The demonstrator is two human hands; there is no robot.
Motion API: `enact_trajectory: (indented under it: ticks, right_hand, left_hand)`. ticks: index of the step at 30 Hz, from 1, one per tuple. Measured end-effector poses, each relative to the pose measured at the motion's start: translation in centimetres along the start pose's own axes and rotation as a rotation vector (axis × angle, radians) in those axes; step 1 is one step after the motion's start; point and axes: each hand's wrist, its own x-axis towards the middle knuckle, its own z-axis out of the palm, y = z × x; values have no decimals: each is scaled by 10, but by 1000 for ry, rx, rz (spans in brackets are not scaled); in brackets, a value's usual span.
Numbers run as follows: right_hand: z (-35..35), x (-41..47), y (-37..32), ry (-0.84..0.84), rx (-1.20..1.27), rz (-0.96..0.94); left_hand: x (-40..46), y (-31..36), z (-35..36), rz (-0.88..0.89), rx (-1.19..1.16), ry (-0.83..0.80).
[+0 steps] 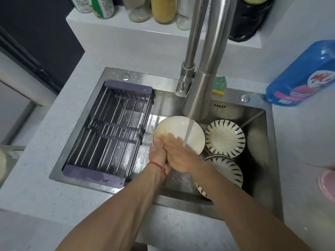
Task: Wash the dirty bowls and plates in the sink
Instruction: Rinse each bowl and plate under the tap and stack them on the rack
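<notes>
Frame centre: left hand [157,154] gripping near rim of white bowl [179,134] in sink [257,192]; right hand [178,153] flat, fingers straight, pressing bowl interior. Beyond, right: striped bowls [224,139]. Above: faucet [197,98] running onto bowl.

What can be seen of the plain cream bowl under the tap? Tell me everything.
The cream bowl is round and glossy, ceramic by its look, with a thin dark rim and brownish smears inside. It sits tilted toward the camera in the sink, right of the drying rack and left of the striped bowls. Water from the faucet falls just in front of it. The left hand holds its near rim; the right hand lies flat against its inside.
</notes>
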Motion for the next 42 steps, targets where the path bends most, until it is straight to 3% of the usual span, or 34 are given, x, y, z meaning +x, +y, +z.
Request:
enact_trajectory:
  ticks: [2, 3, 5, 6, 8, 10, 14, 19, 21, 24, 26, 28, 31, 35, 42]
  right_hand:
    - [0, -35, 11, -50, 148, -158]
    - [0, -52, 21, -35, 98, -228]
    - [0, -68, 53, 185, -116, -297]
    - [-2, -70, 65, 263, -275, -272]
    - [-9, -62, 66, 239, -545, -98]
    - [-3, -54, 48, 155, -524, -3]
    - [19, -75, 28, 143, -381, -44]
    - [4, -55, 48, 297, -643, 131]
    - [3, -45, 60, 395, -670, -31]
    - [6, -45, 76, 680, -651, -400]
    - [7, -53, 76, 729, -615, -417]
    - [5, -59, 66, 685, -439, -286]
    - [-4, -55, 40, 556, -34, 103]
    - [-22, -36, 9, 535, 792, 526]
    - [-44, -32, 6, 618, 1431, 791]
  left_hand:
    - [8, 3, -7, 32, 77, 57]
    - [12, 3, -11, 42, 95, 83]
    - [12, 1, -14, 54, 118, 92]
    - [11, 0, -13, 68, 130, 95]
    - [8, 3, -9, 97, 181, 108]
    - [10, 10, -8, 118, 242, 128]
    - [23, 19, -16, 164, 310, 132]
    - [21, 10, -24, -23, 337, 116]
    - [33, 1, -33, -103, 320, 71]
    - [32, 1, -34, -154, 243, -9]
    - [24, 11, -24, -167, 169, -75]
    - [21, 18, -10, -164, 81, -138]
    - [8, 28, 21, -166, 38, -232]
    - [4, 14, 51, 3, 414, -187]
    - [11, 20, 31, 81, 793, -76]
